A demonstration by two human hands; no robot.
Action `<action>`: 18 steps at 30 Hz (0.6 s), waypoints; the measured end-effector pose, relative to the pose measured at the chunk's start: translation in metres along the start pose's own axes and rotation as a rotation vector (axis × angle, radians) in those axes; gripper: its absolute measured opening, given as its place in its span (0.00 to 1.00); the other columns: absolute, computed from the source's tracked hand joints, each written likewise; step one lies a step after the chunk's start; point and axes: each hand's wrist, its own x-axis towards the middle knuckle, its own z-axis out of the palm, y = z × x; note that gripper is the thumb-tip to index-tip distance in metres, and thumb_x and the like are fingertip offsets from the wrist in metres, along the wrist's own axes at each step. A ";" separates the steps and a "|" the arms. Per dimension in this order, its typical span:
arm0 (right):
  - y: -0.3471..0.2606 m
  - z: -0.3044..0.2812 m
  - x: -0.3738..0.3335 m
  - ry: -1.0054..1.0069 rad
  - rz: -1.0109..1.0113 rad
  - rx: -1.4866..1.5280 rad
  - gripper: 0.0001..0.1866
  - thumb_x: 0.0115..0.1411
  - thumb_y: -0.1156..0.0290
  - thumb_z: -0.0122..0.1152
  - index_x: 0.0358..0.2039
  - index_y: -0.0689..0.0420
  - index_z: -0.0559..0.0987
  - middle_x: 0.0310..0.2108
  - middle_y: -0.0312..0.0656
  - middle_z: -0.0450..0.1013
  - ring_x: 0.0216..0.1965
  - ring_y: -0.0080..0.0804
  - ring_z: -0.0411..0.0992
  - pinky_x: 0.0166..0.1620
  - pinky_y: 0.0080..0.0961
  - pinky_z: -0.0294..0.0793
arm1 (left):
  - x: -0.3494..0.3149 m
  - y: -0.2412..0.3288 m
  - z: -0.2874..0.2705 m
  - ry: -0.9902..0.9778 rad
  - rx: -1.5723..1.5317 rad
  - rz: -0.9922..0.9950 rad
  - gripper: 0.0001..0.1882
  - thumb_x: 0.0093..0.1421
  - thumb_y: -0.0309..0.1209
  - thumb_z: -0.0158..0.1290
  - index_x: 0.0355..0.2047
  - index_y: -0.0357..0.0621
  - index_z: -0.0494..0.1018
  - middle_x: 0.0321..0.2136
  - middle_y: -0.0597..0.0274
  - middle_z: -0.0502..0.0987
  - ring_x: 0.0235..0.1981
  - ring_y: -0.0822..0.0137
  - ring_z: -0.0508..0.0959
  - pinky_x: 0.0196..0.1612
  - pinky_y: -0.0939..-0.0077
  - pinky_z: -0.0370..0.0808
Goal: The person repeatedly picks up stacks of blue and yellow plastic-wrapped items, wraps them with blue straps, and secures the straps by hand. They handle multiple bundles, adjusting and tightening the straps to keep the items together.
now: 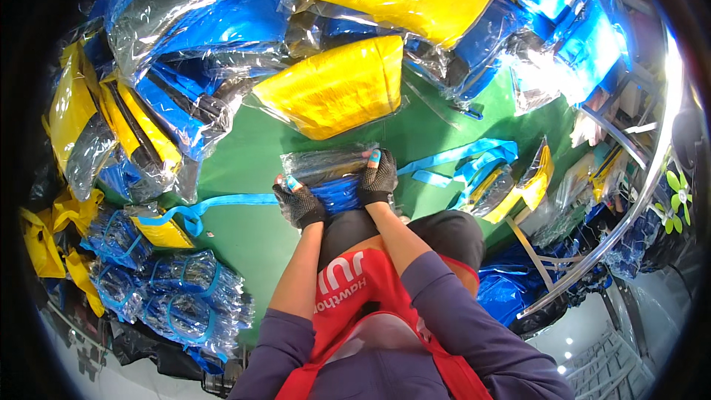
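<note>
Head view: a clear packet (pixel 315 167) with dark and blue folded material inside is between my hands, close before my lap. My left hand (pixel 300 204) is closed on its left edge, thumb on top; my right hand (pixel 378 178) is closed on the right edge the same way, the fingers beneath hidden from me. A light-blue strap (pixel 229 200) reaches out leftward across the green surface (pixel 231 244), and a looped strap (pixel 485 152) lies to the right; I cannot tell whether they join under the packet. Just beyond sits a yellow piece (pixel 337 89) in clear wrapping. Farther left, a large clear bag (pixel 174 11) holds dark and blue material. At my lower left, packet bundles (pixel 181 307), clear with blue contents, are bound by blue bands.
</note>
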 end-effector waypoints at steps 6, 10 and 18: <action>0.062 0.005 0.004 0.037 -0.120 0.310 0.16 0.60 0.63 0.47 0.48 0.53 0.67 0.45 0.41 0.67 0.45 0.33 0.65 0.51 0.29 0.62 | 0.005 -0.034 -0.007 -0.030 -0.144 -0.010 0.26 0.60 0.40 0.45 0.58 0.53 0.54 0.42 0.48 0.72 0.39 0.45 0.73 0.41 0.59 0.69; 0.161 -0.020 0.042 0.269 0.621 0.488 0.22 0.57 0.44 0.50 0.36 0.50 0.74 0.29 0.36 0.71 0.27 0.28 0.69 0.27 0.24 0.68 | 0.065 -0.119 -0.018 0.136 -0.256 -0.147 0.27 0.61 0.51 0.39 0.46 0.38 0.67 0.33 0.48 0.74 0.34 0.49 0.74 0.37 0.63 0.69; 0.242 -0.035 0.031 0.283 0.552 0.362 0.09 0.57 0.62 0.54 0.34 0.53 0.74 0.28 0.41 0.72 0.30 0.39 0.70 0.37 0.38 0.69 | 0.128 -0.209 -0.005 0.159 -0.231 -0.261 0.23 0.58 0.46 0.41 0.43 0.41 0.72 0.42 0.51 0.74 0.45 0.56 0.74 0.49 0.62 0.68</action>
